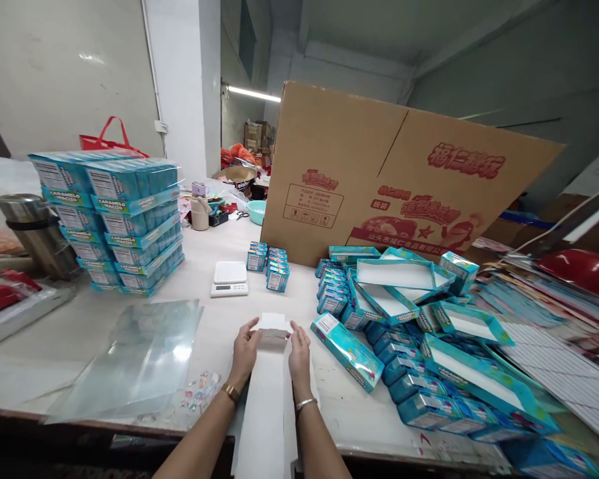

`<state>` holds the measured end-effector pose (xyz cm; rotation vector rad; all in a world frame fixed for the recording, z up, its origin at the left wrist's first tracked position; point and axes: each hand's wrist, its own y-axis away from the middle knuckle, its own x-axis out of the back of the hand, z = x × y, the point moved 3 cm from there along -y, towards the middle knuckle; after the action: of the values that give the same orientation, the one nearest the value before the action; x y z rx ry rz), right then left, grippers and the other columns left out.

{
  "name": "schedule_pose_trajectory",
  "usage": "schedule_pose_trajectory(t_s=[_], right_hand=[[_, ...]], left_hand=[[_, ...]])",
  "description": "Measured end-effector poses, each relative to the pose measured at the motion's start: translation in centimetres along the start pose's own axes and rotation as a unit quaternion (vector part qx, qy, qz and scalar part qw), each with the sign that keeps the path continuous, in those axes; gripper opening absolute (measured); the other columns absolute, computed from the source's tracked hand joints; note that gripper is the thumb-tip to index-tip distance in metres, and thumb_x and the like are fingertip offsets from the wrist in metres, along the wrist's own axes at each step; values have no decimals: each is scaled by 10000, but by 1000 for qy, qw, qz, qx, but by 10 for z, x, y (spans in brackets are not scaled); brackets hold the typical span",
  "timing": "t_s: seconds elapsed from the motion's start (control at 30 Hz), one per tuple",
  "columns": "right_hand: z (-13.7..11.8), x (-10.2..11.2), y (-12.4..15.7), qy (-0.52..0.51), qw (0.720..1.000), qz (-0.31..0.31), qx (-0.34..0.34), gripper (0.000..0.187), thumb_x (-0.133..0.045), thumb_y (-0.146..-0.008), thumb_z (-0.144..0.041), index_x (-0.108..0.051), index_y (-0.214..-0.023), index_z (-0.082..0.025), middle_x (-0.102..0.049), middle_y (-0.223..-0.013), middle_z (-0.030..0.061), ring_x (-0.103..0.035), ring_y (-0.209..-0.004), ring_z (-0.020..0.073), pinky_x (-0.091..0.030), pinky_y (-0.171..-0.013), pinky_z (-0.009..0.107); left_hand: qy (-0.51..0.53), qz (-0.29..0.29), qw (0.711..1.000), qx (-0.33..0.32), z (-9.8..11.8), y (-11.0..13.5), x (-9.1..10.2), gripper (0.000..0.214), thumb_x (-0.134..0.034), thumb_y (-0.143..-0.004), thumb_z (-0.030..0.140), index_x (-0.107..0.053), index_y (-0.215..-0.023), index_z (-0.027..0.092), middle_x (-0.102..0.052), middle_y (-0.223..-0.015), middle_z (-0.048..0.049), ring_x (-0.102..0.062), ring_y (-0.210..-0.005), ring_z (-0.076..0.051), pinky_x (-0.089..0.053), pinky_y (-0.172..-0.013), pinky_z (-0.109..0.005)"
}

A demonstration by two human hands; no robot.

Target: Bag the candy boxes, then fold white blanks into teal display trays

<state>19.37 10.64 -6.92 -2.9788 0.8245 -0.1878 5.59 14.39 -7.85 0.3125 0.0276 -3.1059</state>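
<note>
A flat white cardboard blank (267,399) lies on the table in front of me, its far end folded up. My left hand (243,351) grips the blank's left edge near the fold, fingers curled on it. My right hand (299,351) presses the right edge, fingers together. A teal box (347,349) lies just right of my right hand. Both wrists wear bracelets.
A wrapped stack of teal boxes (124,219) stands at left; clear plastic sheets (140,356) lie before it. A small white scale (229,278) and small teal packs (277,269) sit ahead. Open teal trays and boxes (419,319) pile up right. A big brown carton (379,179) stands behind.
</note>
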Motion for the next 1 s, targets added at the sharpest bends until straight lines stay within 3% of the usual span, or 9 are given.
schedule_pose_trajectory(t_s=[0.17, 0.27, 0.33, 0.47, 0.53, 0.7, 0.8, 0.9, 1.0], right_hand=[[-7, -4, -7, 38, 995, -94, 11, 404, -408, -848, -527, -586, -758, -175, -669, -830, 69, -615, -852, 208, -450, -777, 305], [-17, 0, -12, 188, 963, -178, 73, 228, -524, -808, -404, -583, -799, -183, -664, -813, 29, -612, -808, 185, -440, -722, 274], [-25, -1, -16, 352, 896, -231, 140, 225, -565, -791, -328, -593, -979, -207, -669, -939, 31, -615, -857, 183, -434, -729, 271], [-37, -24, -22, 598, 680, -340, 256, 228, -519, -826, -216, -623, -1023, -166, -662, -1010, 128, -633, -900, 238, -446, -724, 318], [-42, -38, -24, 607, 639, -382, 279, 195, -474, -843, -161, -650, -918, -126, -675, -953, 157, -640, -895, 253, -454, -723, 333], [-46, -49, -22, 596, 616, -424, 290, 165, -516, -811, -120, -646, -914, -113, -696, -901, 153, -651, -891, 258, -468, -739, 341], [-46, -37, -18, 604, 632, -403, 271, 229, -516, -795, -94, -624, -996, -90, -690, -933, 177, -651, -900, 272, -469, -740, 353], [-44, -8, -13, 617, 656, -370, 228, 214, -541, -779, -106, -634, -966, -60, -681, -939, 217, -651, -894, 291, -469, -712, 350], [-43, 29, -11, 599, 673, -397, 176, 206, -561, -821, -280, -670, -825, -105, -704, -797, 151, -665, -733, 230, -461, -631, 287]], left_hand=[[2, -111, 993, 30, -5, -10, 6, 474, -574, -760, 477, -668, -1092, 153, -644, -1190, -113, -534, -1171, -290, -389, -1006, -426], [9, -129, 991, 33, -3, -10, 8, 475, -584, -763, 467, -656, -1123, 166, -591, -1274, -100, -474, -1249, -272, -329, -1070, -418], [8, -130, 991, 32, -3, -7, 8, 473, -575, -776, 463, -647, -1140, 170, -578, -1289, -94, -475, -1250, -261, -333, -1073, -409], [-29, -109, 994, 4, -5, -3, 7, 473, -563, -795, 468, -636, -1151, 165, -582, -1287, -92, -478, -1247, -239, -316, -1085, -382], [-36, -104, 994, 3, -8, -3, 5, 485, -567, -791, 477, -634, -1148, 155, -590, -1277, -100, -497, -1228, -232, -317, -1082, -370], [-35, -92, 995, 18, 1, -4, 0, 483, -603, -749, 505, -660, -1068, 147, -644, -1185, -108, -539, -1171, -245, -341, -1050, -372], [-89, -175, 980, 12, 21, -2, 2, 434, -592, -747, 487, -666, -1034, 170, -684, -1079, -86, -576, -1099, -264, -398, -983, -389], [-220, -319, 921, -36, 40, 4, 15, 375, -681, -650, 369, -670, -993, 220, -700, -963, -61, -635, -926, -283, -468, -834, -385], [-386, -354, 845, -105, 42, 11, 34, 231, -651, -624, 263, -667, -851, 220, -661, -710, -59, -633, -702, -285, -464, -710, -399]])
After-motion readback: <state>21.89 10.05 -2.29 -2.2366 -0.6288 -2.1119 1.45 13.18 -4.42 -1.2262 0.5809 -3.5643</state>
